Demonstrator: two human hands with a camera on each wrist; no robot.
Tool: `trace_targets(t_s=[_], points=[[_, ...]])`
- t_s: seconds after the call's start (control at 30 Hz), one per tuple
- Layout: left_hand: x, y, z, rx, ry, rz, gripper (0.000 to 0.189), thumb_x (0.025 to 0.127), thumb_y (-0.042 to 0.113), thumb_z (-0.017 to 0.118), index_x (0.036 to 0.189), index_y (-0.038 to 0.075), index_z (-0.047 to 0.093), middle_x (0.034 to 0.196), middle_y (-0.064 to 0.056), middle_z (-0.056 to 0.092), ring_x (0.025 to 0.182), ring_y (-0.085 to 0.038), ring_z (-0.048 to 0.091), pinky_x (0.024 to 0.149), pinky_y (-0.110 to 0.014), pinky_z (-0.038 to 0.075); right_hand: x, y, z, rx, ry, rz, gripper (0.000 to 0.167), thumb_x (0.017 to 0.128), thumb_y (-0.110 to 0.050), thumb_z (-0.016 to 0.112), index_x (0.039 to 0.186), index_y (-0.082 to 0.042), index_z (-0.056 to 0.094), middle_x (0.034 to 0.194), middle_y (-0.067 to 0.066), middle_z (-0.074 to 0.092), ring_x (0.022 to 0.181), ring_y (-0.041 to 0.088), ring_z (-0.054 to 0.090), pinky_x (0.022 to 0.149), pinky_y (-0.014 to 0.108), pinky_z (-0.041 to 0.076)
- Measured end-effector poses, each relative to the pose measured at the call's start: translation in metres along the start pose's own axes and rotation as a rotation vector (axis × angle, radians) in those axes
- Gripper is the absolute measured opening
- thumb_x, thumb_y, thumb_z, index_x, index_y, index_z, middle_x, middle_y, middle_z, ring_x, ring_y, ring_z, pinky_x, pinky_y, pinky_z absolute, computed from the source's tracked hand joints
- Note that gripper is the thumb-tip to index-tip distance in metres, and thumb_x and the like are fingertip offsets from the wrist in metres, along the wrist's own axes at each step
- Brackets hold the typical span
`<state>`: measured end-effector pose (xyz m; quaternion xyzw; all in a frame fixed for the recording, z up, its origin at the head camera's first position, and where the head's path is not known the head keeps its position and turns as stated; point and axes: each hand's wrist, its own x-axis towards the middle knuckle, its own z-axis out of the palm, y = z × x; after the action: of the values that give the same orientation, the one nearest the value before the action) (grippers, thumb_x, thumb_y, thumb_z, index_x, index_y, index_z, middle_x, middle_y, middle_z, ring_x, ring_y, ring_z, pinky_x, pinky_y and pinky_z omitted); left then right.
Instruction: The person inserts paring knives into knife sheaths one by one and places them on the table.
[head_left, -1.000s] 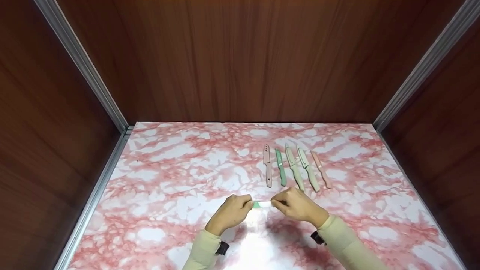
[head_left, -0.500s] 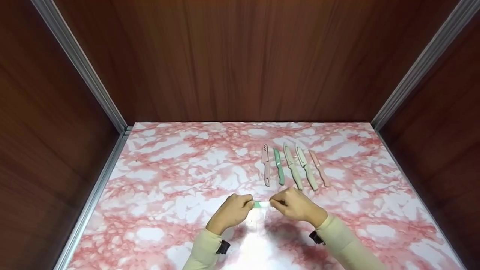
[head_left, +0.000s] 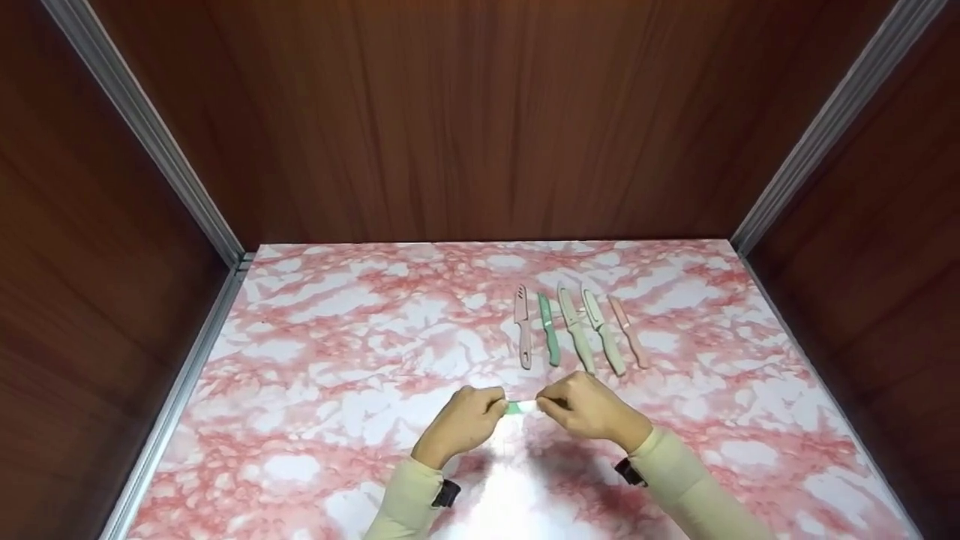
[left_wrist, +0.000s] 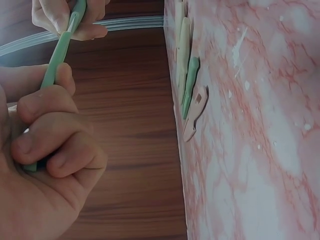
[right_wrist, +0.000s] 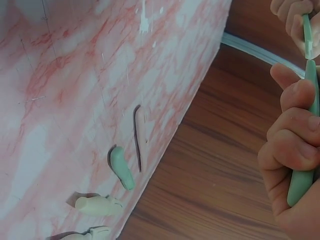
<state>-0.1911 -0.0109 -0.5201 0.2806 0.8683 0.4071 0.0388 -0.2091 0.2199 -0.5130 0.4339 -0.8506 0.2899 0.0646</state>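
Note:
Between both hands, level above the table, is a small green knife with a pale blade (head_left: 528,406) showing in the middle. My left hand (head_left: 465,420) has its fingers curled around the green sheath (left_wrist: 57,57), which runs through its palm in the left wrist view. With my right hand (head_left: 592,409) I grip the green handle (right_wrist: 301,187), its butt showing below the curled fingers in the right wrist view. A short stretch of blade lies bare between sheath and handle; the rest is hidden in the sheath.
Behind the hands several knives lie in a row: a pink one (head_left: 524,337), a green one (head_left: 550,337), two pale green ones, including one at right (head_left: 606,337), and an orange-pink one (head_left: 631,341). Brown wood-grain panels (head_left: 450,120) enclose the marbled table (head_left: 337,337).
My hands have drawn slightly closer together, and the bare stretch of blade looks shorter. The head view has shifted a little, moving the knife row leftward in the picture.

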Motion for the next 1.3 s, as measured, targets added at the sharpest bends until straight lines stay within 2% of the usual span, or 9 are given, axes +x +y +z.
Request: trace_targets(t_s=[0.3,0.57,0.9,1.3], points=[[0.0036,0.003,0.0014,0.017,0.019,0.039,0.032,0.096,0.012,0.051,0.066,0.015,0.043,0.055,0.011,0.031,0.045,-0.001,0.027,0.045,-0.018,0.025,-0.0007,0.0011,-0.0024,0.002,0.04,-0.038,0.042,0.09,-0.004,0.057,0.057,-0.02,0.036,0.055,-0.015,0.021,0.048,-0.006,0.019,0.046,0.011,0.019],[0.0011,0.0019,0.0019,0.035,0.004,0.01,0.03,0.096,0.015,0.051,0.067,0.016,0.045,0.055,0.01,0.033,0.045,-0.002,0.03,0.046,-0.019,0.027,-0.0006,-0.0011,0.0008,0.006,0.013,-0.018,0.043,0.091,-0.007,0.056,0.057,-0.02,0.035,0.053,-0.015,0.022,0.047,-0.005,0.019,0.044,0.012,0.02],[0.0017,0.0032,-0.0035,0.075,0.008,0.031,0.033,0.097,0.016,0.049,0.065,0.016,0.041,0.053,0.01,0.031,0.044,-0.002,0.028,0.044,-0.019,0.025,0.0046,-0.0045,0.0012,0.0,0.043,-0.038,0.043,0.091,-0.006,0.057,0.057,-0.019,0.035,0.054,-0.015,0.022,0.049,-0.006,0.019,0.046,0.011,0.019],[0.0075,0.0061,-0.0024,0.032,-0.018,0.021,0.033,0.098,0.017,0.049,0.065,0.016,0.041,0.054,0.011,0.031,0.044,-0.001,0.027,0.044,-0.018,0.025,0.0064,-0.0017,-0.0008,0.003,0.016,-0.02,0.043,0.092,-0.007,0.055,0.057,-0.02,0.034,0.054,-0.013,0.022,0.049,-0.003,0.019,0.045,0.015,0.02]])
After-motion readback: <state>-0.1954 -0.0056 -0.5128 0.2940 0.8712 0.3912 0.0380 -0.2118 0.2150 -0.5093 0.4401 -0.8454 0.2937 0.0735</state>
